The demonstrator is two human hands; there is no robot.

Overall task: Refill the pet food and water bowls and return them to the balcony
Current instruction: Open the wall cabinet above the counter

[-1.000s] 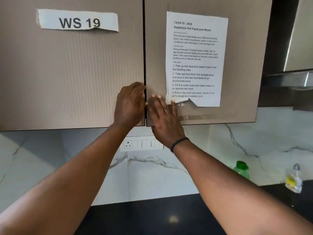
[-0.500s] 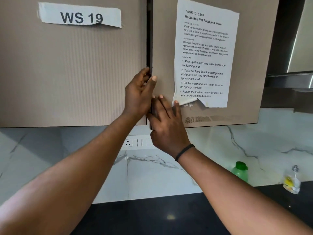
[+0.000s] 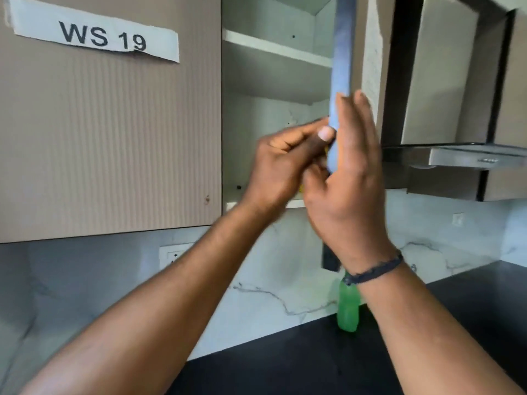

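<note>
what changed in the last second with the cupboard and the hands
The right cupboard door has swung open toward the camera, exposing the shelf inside. The right hand went from flat on the door's face to holding its edge; the left hand now pinches that edge too. The left door stayed shut, and the green bottle stayed on the counter.

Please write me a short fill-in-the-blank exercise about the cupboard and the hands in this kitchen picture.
1. The label on the closed left cupboard door reads WS ____.
2. The right cupboard door stands ____.
3. The right hand, which grips that door's edge, has a dark ____ at its wrist.
4. The bottle on the black counter is ____ in colour.

Missing words: 19; open; band; green
</note>
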